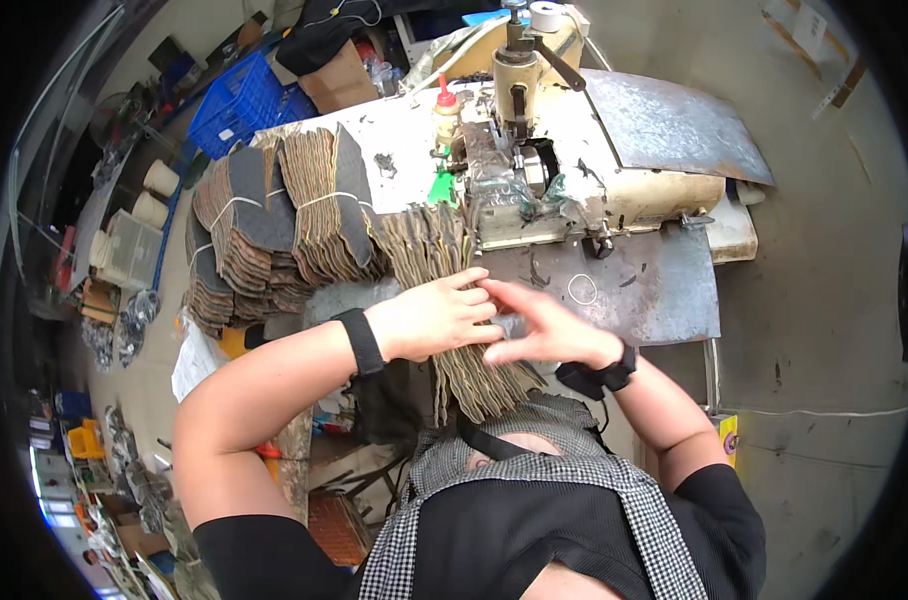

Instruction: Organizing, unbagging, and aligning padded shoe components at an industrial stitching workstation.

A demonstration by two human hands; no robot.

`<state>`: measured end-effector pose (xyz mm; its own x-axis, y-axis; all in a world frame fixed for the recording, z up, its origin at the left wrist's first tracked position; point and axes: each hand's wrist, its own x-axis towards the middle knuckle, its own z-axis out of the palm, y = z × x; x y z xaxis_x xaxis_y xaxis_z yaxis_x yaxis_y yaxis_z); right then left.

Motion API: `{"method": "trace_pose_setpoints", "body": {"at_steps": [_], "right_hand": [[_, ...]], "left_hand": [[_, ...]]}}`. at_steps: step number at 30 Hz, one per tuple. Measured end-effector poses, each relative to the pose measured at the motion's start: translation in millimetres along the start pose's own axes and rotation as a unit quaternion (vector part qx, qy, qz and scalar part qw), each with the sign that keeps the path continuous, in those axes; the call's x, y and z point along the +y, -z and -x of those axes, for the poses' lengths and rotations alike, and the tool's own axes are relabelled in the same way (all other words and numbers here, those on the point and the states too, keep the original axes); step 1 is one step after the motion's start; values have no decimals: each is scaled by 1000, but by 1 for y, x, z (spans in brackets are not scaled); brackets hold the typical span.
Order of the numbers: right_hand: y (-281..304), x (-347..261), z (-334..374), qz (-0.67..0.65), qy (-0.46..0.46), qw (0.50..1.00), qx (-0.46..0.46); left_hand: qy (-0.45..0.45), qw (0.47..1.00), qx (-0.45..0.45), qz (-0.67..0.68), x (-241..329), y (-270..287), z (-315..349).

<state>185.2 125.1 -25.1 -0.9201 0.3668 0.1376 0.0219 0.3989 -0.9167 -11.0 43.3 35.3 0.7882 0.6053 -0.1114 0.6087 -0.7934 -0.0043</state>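
A long stack of thin layered fabric pieces (479, 385), grey and tan with wavy edges, leans from the worktable toward my lap. My left hand (439, 317) lies across its middle, fingers stretched out and slightly apart. From the right, my right hand (544, 325) meets the stack's edge, thumb and fingers apart, fingertips close to those of my left hand. Whether a band runs under the fingers is hidden. Just right of the hands, a loose pale elastic band (582, 290) rests on the metal plate (664, 290).
Tied bundles of similar pieces (324, 200) stand at the left of the table. Beyond the hands is a sewing machine (519, 150), with a red-capped bottle (446, 95) beside it. A blue crate (239, 105) sits at the back left; a metal sheet (674, 120) covers the right.
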Motion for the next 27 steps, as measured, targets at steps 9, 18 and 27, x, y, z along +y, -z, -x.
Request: {"method": "trace_pose_setpoints", "body": {"at_steps": [9,18,27], "right_hand": [[-42,32,-53,-83,-85,992,29],[-71,58,-65,-61,-246,962,100],[-68,43,-73,-19,-179,983,39]], "left_hand": [[18,997,35,-64,-46,-44,34],[405,846,316,142,-4,-77,85],[414,819,390,71,11,-122,95]]}}
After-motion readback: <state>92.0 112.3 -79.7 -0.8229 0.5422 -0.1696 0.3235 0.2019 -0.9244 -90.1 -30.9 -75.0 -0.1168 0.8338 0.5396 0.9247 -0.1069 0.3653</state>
